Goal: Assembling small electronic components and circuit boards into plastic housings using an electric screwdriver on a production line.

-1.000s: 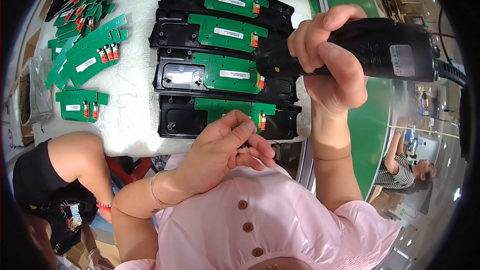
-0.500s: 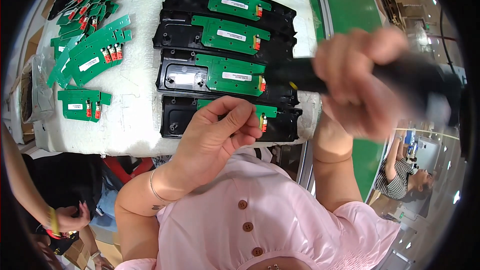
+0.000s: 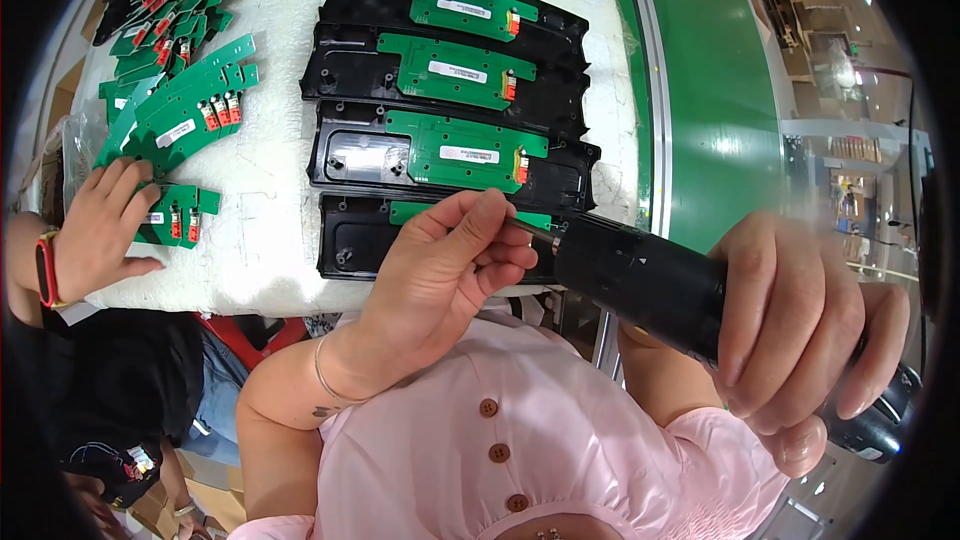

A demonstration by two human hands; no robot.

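Now the right hand (image 3: 800, 330) has swung the black electric screwdriver (image 3: 640, 280) down and grips it tight, while the left hand (image 3: 450, 270) pinches its metal tip (image 3: 530, 231) above the bench (image 3: 270, 240).

Bright, even overhead light washes the white worktop (image 3: 270, 230), shadows barely there. Glare flares off the black tray (image 3: 365, 155) just beyond the left fingers (image 3: 470, 230). Fisheye bends every edge; the rim goes black, the far right blurs.
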